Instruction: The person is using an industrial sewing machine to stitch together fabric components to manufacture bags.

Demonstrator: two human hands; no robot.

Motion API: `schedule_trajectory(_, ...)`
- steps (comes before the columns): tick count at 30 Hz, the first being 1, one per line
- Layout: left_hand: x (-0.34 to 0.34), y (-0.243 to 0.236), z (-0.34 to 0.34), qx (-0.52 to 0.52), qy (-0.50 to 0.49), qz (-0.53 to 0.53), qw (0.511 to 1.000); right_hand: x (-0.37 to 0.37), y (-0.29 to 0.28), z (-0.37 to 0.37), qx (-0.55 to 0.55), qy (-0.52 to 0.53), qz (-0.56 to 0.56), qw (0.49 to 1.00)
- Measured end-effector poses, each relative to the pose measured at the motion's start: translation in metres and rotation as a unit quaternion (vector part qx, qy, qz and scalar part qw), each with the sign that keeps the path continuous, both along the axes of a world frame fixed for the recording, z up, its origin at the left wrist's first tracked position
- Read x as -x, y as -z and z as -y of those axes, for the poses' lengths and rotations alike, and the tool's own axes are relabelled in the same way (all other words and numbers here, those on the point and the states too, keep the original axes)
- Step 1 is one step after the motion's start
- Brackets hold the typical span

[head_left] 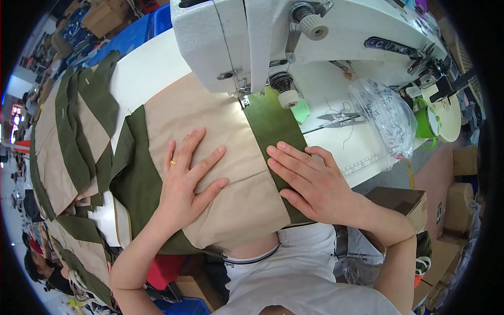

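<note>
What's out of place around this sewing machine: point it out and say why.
Nothing looks spilled or damaged. Only mild clutter stands out: loose threads by the metal scissors, right of the tan-and-green fabric, and a crumpled clear plastic bag beside them, untidy so near the work.

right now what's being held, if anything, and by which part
Nothing is gripped: left hand rests on beige fabric, right hand on green fabric.
</note>
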State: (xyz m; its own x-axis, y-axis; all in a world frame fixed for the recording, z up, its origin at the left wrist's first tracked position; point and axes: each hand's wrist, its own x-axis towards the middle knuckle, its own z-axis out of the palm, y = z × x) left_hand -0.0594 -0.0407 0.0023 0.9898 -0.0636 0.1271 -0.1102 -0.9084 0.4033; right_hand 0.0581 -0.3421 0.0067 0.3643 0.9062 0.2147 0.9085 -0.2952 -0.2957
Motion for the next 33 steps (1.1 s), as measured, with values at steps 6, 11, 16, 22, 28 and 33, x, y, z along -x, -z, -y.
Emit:
schedule_trajectory(6, -0.005, 0.001, -0.005, -0.004, 0.003, 0.004, 1.000, -0.005, 0.002, -0.004, -0.020, -0.002, 0.002, 1.000)
schedule_trajectory(11, -0.011, -0.003, -0.007, -0.003, 0.002, -0.002, 1.000, -0.009, 0.006, -0.007, -0.030, 0.002, 0.006, 1.000)
schedule_trajectory(16, -0.016, -0.002, -0.011, -0.008, 0.002, 0.001, 1.000, -0.013, 0.007, -0.009, -0.030, 0.002, 0.009, 0.999)
schedule_trajectory(22, -0.020, -0.001, -0.017, -0.010, 0.003, 0.004, 1.000, -0.016, 0.009, -0.013, -0.026, 0.003, -0.015, 1.000)
schedule_trajectory(28, -0.027, 0.003, -0.024, -0.012, 0.003, 0.013, 1.000, -0.022, 0.010, -0.016, -0.018, 0.004, -0.007, 1.000)
schedule_trajectory(33, -0.031, 0.002, -0.024, -0.013, -0.001, 0.013, 1.000, -0.027, 0.009, -0.020, -0.015, 0.010, 0.037, 0.999)
